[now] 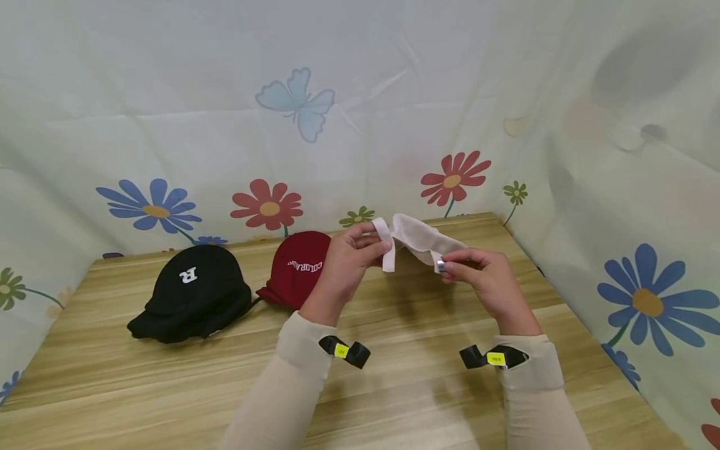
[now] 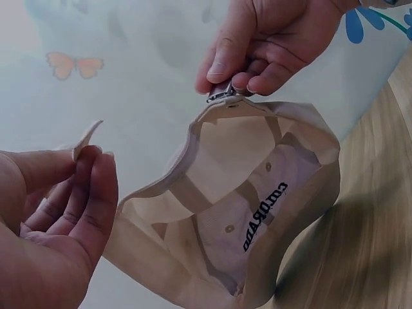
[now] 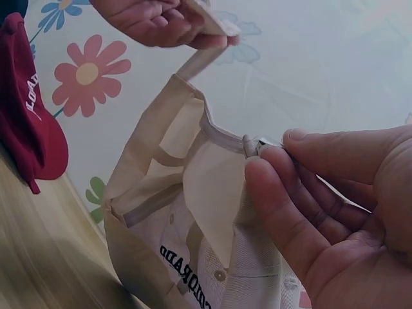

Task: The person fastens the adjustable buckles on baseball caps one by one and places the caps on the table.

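Observation:
A cream cap point(image 1: 419, 236) hangs upended between the two hands, its opening and the dark COLORADO lettering point(image 2: 265, 215) showing in the left wrist view. The left hand point(image 1: 347, 259) pinches the loose end of the cap's back strap point(image 1: 389, 255) between thumb and fingers. At the other side, the right hand point(image 1: 488, 278) pinches a small silver buckle point(image 1: 441, 266) on the cap's rear edge. Strap and buckle are apart in the head view. Part of the buckle is hidden by the right fingertips.
To the left on the wooden table point(image 1: 225, 400) sit a black cap point(image 1: 197, 287) with a white R and a dark red cap point(image 1: 295, 269), side by side. The left forearm partly covers the red one. A flowered cloth point(image 1: 371, 156) stands behind and beside the table.

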`<state>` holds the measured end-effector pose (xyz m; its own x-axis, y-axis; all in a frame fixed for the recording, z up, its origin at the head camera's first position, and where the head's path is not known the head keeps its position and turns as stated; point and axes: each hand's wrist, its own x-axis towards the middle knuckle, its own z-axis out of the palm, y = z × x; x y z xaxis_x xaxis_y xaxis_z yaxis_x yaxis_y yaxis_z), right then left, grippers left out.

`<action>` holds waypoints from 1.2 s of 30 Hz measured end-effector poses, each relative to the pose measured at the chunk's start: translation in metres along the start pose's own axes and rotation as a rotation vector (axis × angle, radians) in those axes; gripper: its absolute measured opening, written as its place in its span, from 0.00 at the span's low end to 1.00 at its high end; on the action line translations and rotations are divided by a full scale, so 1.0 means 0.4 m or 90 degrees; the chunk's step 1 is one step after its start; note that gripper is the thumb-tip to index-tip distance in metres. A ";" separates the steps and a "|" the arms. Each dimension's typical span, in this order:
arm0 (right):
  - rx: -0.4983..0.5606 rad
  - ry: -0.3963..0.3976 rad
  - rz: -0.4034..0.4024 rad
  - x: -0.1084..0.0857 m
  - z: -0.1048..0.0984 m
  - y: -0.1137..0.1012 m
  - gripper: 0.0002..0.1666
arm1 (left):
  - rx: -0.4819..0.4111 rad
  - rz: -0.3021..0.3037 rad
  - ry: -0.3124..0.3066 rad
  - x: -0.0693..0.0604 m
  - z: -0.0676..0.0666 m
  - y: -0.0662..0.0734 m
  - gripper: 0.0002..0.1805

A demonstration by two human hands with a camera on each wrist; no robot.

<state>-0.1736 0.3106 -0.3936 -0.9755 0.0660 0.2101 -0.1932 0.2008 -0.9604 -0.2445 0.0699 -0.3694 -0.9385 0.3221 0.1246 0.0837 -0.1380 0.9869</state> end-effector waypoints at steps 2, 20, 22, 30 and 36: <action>0.000 -0.004 -0.001 -0.001 0.005 -0.003 0.18 | 0.000 0.008 0.003 0.001 0.000 -0.003 0.19; 0.061 -0.036 -0.010 0.001 0.053 -0.004 0.18 | -0.023 0.031 0.046 -0.004 0.011 -0.018 0.42; 0.076 -0.041 -0.006 0.001 0.061 -0.005 0.18 | -0.033 0.033 0.055 -0.004 0.015 -0.025 0.44; 0.136 -0.051 0.000 0.004 0.085 -0.007 0.17 | -0.086 0.036 0.068 -0.009 0.034 -0.048 0.52; 0.163 -0.043 0.008 0.008 0.093 -0.002 0.14 | -0.083 0.034 0.058 -0.010 0.043 -0.058 0.53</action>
<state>-0.1806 0.2743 -0.3992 -0.9811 -0.0004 0.1937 -0.1934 -0.0532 -0.9797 -0.2369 0.0879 -0.3908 -0.9609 0.2251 0.1615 0.0963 -0.2752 0.9565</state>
